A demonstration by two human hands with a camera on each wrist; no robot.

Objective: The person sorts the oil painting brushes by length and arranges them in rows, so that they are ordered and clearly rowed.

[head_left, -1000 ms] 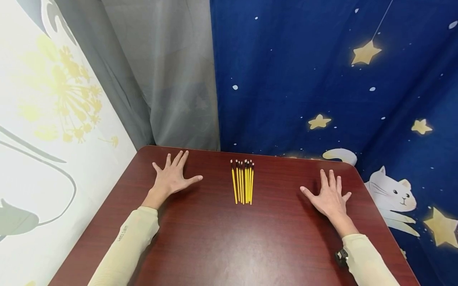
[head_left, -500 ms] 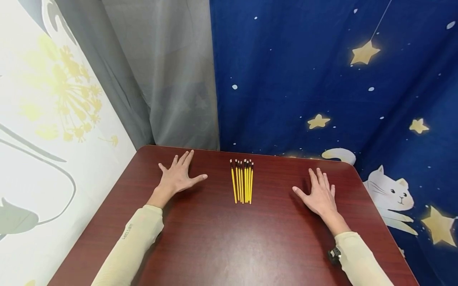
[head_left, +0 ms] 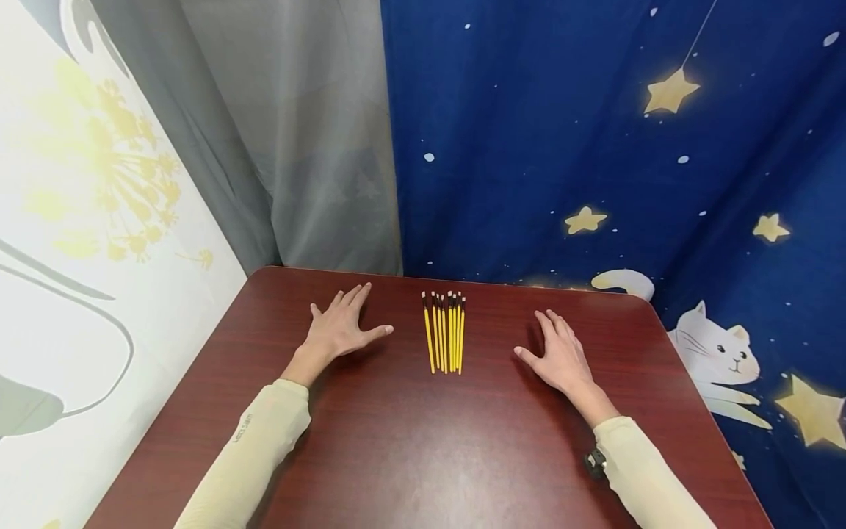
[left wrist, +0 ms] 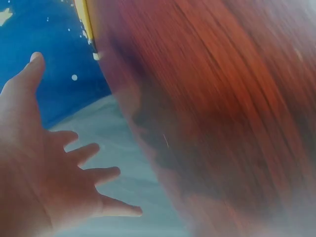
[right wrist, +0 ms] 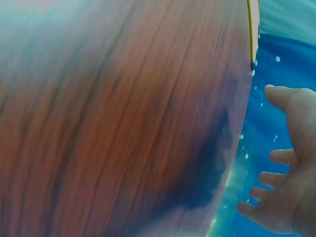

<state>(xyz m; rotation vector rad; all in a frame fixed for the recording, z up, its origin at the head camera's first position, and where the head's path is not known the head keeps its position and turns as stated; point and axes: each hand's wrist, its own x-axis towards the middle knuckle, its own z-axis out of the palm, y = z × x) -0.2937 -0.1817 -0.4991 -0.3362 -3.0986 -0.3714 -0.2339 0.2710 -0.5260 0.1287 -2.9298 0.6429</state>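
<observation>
Several slim paintbrushes (head_left: pixel 452 334) with yellow handles, dark necks and pale tips lie side by side on the table, tips toward the far edge. To their left is my left hand (head_left: pixel 337 328), palm down with fingers spread and thumb pointing at the brushes. My right hand (head_left: pixel 560 355) is on the other side, its fingers closer together and its thumb also toward them. Both hands hold nothing and are apart from the brushes. Each wrist view catches a yellow paintbrush handle (left wrist: pixel 85 17) at its top, beyond the thumb.
The dark red table (head_left: pixel 423 455) has rounded far corners. Behind it hang a grey curtain (head_left: pixel 330 147) and a blue curtain (head_left: pixel 502 147) with stars and a cat. A pale patterned panel (head_left: pixel 79 308) stands along the left. A small black device (head_left: pixel 595 462) sits at the right wrist.
Both hands have moved inward toward the paintbrushes, the right one farther. The right hand's fingers have drawn closer together. The brushes have stayed in place, with a slight shift of the head view.
</observation>
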